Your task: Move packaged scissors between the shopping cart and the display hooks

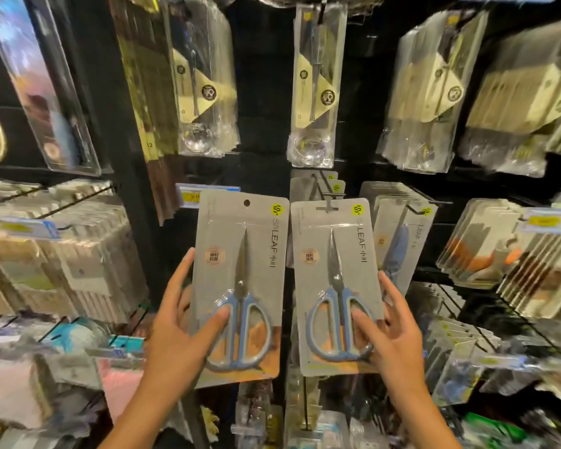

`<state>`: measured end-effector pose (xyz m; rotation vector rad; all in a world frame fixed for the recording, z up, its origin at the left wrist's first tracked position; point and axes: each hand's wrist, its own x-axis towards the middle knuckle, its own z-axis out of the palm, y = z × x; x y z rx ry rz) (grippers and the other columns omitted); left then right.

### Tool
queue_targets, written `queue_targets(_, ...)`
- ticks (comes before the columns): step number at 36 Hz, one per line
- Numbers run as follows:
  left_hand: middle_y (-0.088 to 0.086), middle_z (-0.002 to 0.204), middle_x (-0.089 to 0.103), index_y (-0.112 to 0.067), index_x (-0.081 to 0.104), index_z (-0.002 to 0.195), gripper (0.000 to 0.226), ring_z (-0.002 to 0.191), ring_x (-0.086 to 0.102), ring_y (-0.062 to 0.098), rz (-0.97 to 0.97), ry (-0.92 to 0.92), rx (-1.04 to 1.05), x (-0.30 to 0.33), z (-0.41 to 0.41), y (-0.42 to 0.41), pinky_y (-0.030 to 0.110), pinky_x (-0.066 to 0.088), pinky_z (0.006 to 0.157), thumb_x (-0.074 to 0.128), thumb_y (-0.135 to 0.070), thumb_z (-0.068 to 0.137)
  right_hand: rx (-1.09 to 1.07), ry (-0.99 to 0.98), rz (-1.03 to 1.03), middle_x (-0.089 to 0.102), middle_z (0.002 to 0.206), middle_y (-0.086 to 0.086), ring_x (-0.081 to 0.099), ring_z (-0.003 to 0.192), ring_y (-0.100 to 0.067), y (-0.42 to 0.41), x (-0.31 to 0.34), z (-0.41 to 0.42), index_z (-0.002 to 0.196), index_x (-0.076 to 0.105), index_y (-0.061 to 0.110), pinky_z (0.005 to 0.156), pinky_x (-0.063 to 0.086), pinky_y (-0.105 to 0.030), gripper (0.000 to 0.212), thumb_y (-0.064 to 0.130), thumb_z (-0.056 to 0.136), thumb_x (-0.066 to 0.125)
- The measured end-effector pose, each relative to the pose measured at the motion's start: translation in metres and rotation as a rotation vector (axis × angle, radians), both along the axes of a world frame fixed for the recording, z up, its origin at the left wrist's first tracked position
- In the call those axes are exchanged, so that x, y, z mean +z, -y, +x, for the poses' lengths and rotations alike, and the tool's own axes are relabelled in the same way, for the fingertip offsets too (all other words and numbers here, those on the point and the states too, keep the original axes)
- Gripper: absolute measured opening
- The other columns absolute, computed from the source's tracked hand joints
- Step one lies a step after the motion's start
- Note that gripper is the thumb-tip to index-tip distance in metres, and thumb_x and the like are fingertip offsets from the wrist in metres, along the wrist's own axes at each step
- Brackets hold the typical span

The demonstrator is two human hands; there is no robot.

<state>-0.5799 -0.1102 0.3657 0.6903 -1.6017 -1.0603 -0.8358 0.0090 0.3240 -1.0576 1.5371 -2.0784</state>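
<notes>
Two grey carded packs of blue-handled scissors are held up in front of the display. My left hand (pixel 182 322) grips the left pack (pixel 237 280) by its lower left edge, thumb across the front. My right hand (pixel 391 335) grips the right pack (pixel 336 277) at its lower right, thumb on the handle area. The top of the right pack sits at a display hook (pixel 324 189) that carries more of the same packs (pixel 318 183) behind it. The left pack's hang hole is free, off any hook. The shopping cart is out of view.
Hooks all around carry goods: clear-bagged utensils (pixel 311 92) above, further scissor packs (pixel 399 234) to the right, pale card packs (pixel 62 254) to the left. A yellow price tag (pixel 195 196) sticks out just above the left pack. Blurred items fill the lower shelves.
</notes>
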Motion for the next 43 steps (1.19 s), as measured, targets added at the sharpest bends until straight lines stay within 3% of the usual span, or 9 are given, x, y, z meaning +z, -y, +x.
queue_targets(6, -0.022, 0.142, 0.056, -0.052, 0.035, 0.148, 0.088, 0.127, 0.058, 0.004, -0.005, -0.012, -0.063, -0.004, -0.002, 0.02, 0.03, 0.055, 0.098, 0.076, -0.018, 0.078, -0.043, -0.02, 0.005, 0.051, 0.15, 0.011, 0.052, 0.136, -0.027, 0.011, -0.001, 0.002, 0.137, 0.051, 0.055, 0.104, 0.049, -0.057, 0.065, 0.028, 0.083, 0.074)
queue_targets(10, -0.024, 0.137, 0.059, -0.05, 0.035, 0.149, 0.089, 0.124, 0.06, 0.002, -0.016, -0.017, -0.061, -0.005, -0.005, 0.026, 0.017, 0.055, 0.092, 0.076, -0.017, 0.077, -0.036, 0.004, 0.0, 0.052, 0.15, 0.013, 0.054, 0.126, -0.047, 0.015, -0.002, 0.002, 0.137, 0.051, 0.055, 0.098, 0.048, -0.067, 0.065, 0.029, 0.082, 0.075)
queue_targets(14, -0.035, 0.128, 0.061, -0.044, 0.034, 0.151, 0.089, 0.12, 0.06, -0.004, -0.025, -0.027, -0.046, -0.001, -0.009, 0.028, 0.011, 0.053, 0.087, 0.075, -0.015, 0.077, -0.029, -0.006, -0.004, 0.05, 0.151, 0.011, 0.054, 0.129, -0.041, 0.023, -0.001, -0.003, 0.14, 0.048, 0.053, 0.1, 0.049, -0.064, 0.067, 0.03, 0.083, 0.075)
queue_targets(18, -0.028, 0.138, 0.057, -0.048, 0.034, 0.15, 0.089, 0.126, 0.058, 0.001, -0.036, -0.017, -0.033, 0.001, -0.012, 0.031, 0.031, 0.053, 0.099, 0.079, -0.018, 0.08, 0.0, -0.006, -0.006, 0.052, 0.15, 0.01, 0.059, 0.128, -0.031, 0.029, 0.001, -0.008, 0.141, 0.047, 0.053, 0.101, 0.051, -0.058, 0.067, 0.027, 0.085, 0.074)
queue_targets(22, -0.03, 0.14, 0.054, -0.047, 0.033, 0.151, 0.089, 0.126, 0.057, -0.001, -0.058, 0.002, -0.022, 0.005, -0.018, 0.032, 0.026, 0.054, 0.098, 0.08, -0.033, 0.077, 0.002, -0.003, -0.01, 0.053, 0.149, 0.009, 0.058, 0.129, -0.035, 0.032, -0.006, -0.012, 0.141, 0.046, 0.054, 0.103, 0.049, -0.06, 0.067, 0.025, 0.087, 0.074)
queue_targets(28, -0.032, 0.14, 0.053, -0.043, 0.032, 0.152, 0.088, 0.126, 0.057, -0.001, -0.061, 0.007, 0.017, 0.008, -0.029, 0.031, 0.036, 0.051, 0.101, 0.075, -0.016, 0.08, 0.016, 0.056, -0.046, 0.06, 0.143, 0.007, 0.058, 0.131, -0.021, 0.032, -0.011, -0.016, 0.14, 0.05, 0.049, 0.109, 0.045, -0.055, 0.068, 0.012, 0.087, 0.073)
queue_targets(34, -0.031, 0.139, 0.054, -0.047, 0.033, 0.151, 0.088, 0.127, 0.057, 0.003, -0.033, -0.011, 0.029, 0.008, -0.037, 0.033, 0.046, 0.051, 0.102, 0.084, -0.035, 0.08, 0.003, 0.082, -0.028, 0.062, 0.14, 0.011, 0.063, 0.124, -0.024, 0.035, -0.019, -0.022, 0.144, 0.048, 0.041, 0.106, 0.049, -0.054, 0.07, 0.005, 0.088, 0.071)
queue_targets(40, -0.036, 0.139, 0.051, -0.045, 0.033, 0.151, 0.088, 0.127, 0.056, -0.002, -0.043, 0.009, 0.042, 0.009, -0.046, 0.036, 0.041, 0.051, 0.102, 0.079, -0.022, 0.08, 0.011, 0.07, -0.016, 0.061, 0.139, 0.015, 0.062, 0.125, -0.019, 0.049, -0.024, -0.025, 0.142, 0.048, 0.045, 0.103, 0.052, -0.045, 0.068, 0.008, 0.09, 0.07)
queue_targets(43, -0.037, 0.137, 0.052, -0.046, 0.033, 0.151, 0.089, 0.125, 0.057, -0.004, -0.045, 0.018, 0.058, 0.008, -0.049, 0.037, 0.031, 0.054, 0.1, 0.074, -0.021, 0.076, 0.002, 0.037, 0.022, 0.056, 0.143, 0.02, 0.059, 0.129, -0.021, 0.059, -0.025, -0.029, 0.142, 0.045, 0.054, 0.106, 0.049, -0.054, 0.07, 0.013, 0.091, 0.07)
